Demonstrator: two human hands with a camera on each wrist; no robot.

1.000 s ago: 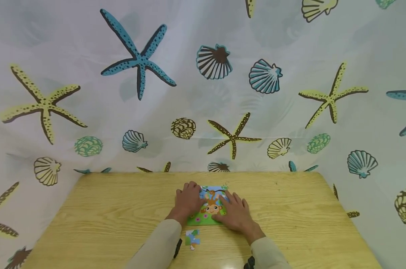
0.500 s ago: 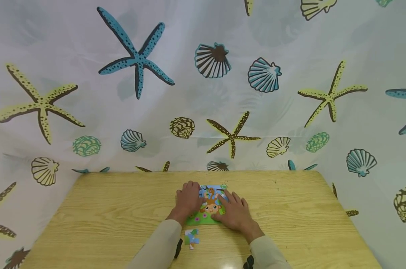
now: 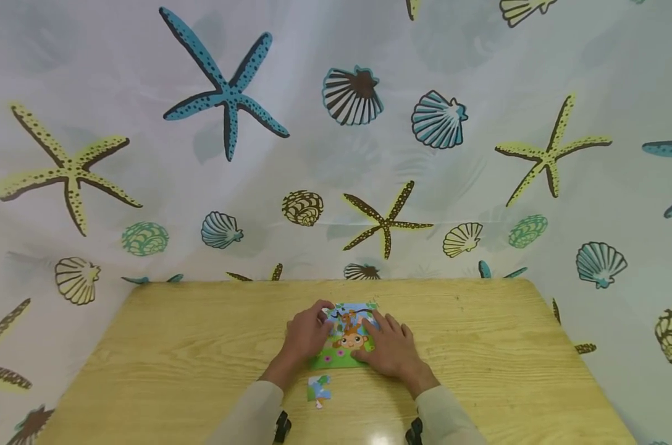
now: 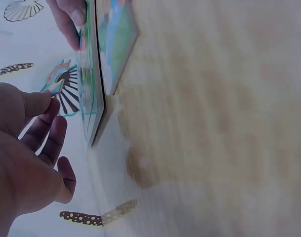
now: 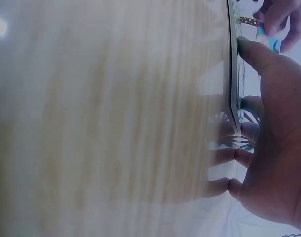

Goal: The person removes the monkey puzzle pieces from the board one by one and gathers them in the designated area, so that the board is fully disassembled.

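A picture puzzle (image 3: pixel 344 358) with a monkey on green and blue lies flat on the table. My left hand (image 3: pixel 305 335) is over its left side. Between thumb and index finger it pinches a small puzzle piece (image 4: pixel 55 81), held just above the board in the left wrist view, with the other fingers loosely bent. My right hand (image 3: pixel 393 349) rests at the puzzle's right side. Its thumb (image 5: pixel 256 53) lies on the board in the right wrist view, and the other fingers are spread over the right edge, some tips touching the table.
A loose group of puzzle pieces (image 3: pixel 318 389) lies on the wooden table (image 3: pixel 202 346), just in front of the puzzle's lower left corner. Cloth (image 3: pixel 364 161) printed with starfish and shells hangs behind the table and along both sides.
My left hand has lifted a little and turned leftward, with a puzzle piece between thumb and index finger. My right hand has stayed on the puzzle's right side.
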